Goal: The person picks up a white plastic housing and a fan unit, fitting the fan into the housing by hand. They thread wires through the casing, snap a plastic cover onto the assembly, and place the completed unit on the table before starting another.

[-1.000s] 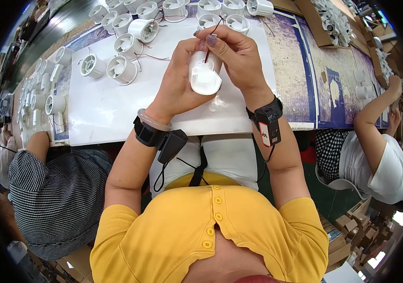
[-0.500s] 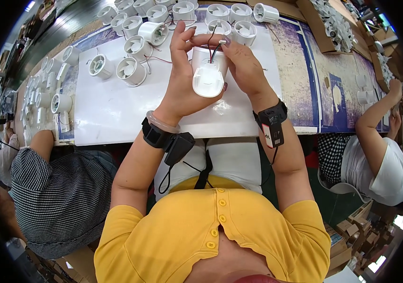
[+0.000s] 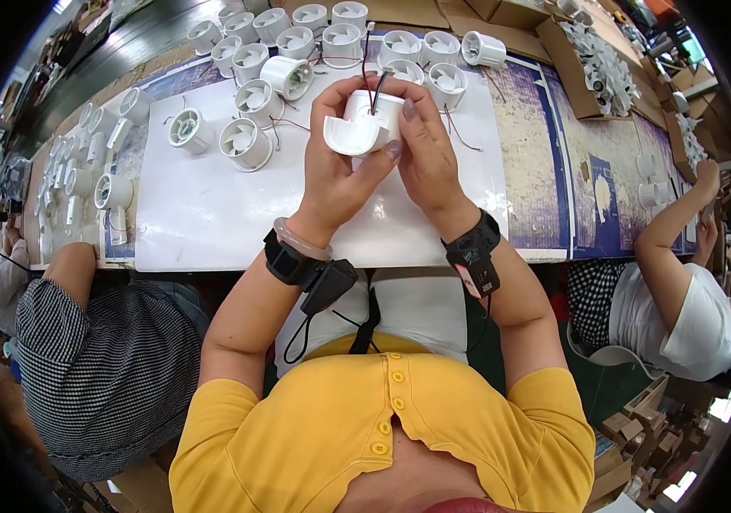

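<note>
The grip of left hand [image 3: 331, 181] and right hand [image 3: 430, 167] is closed around the white housing [image 3: 355, 134] above the middle of bench [image 3: 228, 218], where its loose wires [image 3: 373, 96] may be strained if pressed sideways.

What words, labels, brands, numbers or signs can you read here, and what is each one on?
No text reads clearly.
Pale label on the black right-wrist device: too small and blurred to read.
Held white housing: no readable marking.
Cardboard boxes, lower right: any print is too small to tell.
</note>
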Available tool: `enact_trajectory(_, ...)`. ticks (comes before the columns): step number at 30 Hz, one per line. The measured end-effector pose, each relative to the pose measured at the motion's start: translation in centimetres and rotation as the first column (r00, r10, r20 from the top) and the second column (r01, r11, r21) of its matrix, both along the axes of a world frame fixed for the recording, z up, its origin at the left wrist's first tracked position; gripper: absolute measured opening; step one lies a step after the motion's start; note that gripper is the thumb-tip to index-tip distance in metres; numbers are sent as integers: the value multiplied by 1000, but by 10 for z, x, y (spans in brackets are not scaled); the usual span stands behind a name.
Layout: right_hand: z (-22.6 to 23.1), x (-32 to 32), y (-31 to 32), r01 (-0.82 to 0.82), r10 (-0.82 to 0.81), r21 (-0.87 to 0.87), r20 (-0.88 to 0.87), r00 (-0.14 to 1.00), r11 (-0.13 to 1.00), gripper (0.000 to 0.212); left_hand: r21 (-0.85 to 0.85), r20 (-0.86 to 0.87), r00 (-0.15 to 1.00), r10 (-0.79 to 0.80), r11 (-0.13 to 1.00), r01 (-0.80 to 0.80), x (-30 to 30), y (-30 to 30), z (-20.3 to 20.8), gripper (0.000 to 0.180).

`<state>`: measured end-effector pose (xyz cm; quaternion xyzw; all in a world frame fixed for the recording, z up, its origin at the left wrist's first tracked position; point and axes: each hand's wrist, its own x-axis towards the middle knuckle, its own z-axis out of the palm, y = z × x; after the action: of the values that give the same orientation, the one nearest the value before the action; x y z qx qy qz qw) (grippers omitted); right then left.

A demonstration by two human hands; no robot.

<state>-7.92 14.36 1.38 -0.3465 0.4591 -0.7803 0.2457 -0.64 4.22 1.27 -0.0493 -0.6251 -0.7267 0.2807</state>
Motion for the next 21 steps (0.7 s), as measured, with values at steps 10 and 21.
enact_trajectory(10,-2,13,-2,225,-231,-228,3,973,947,19,-310,-92,977,191,927,-210,-4,18,-7,69)
enact_trajectory(21,14,5,5,54,66,-346,324,944,937,17,116,-122,992,-33,992,47,5,24,25,50)
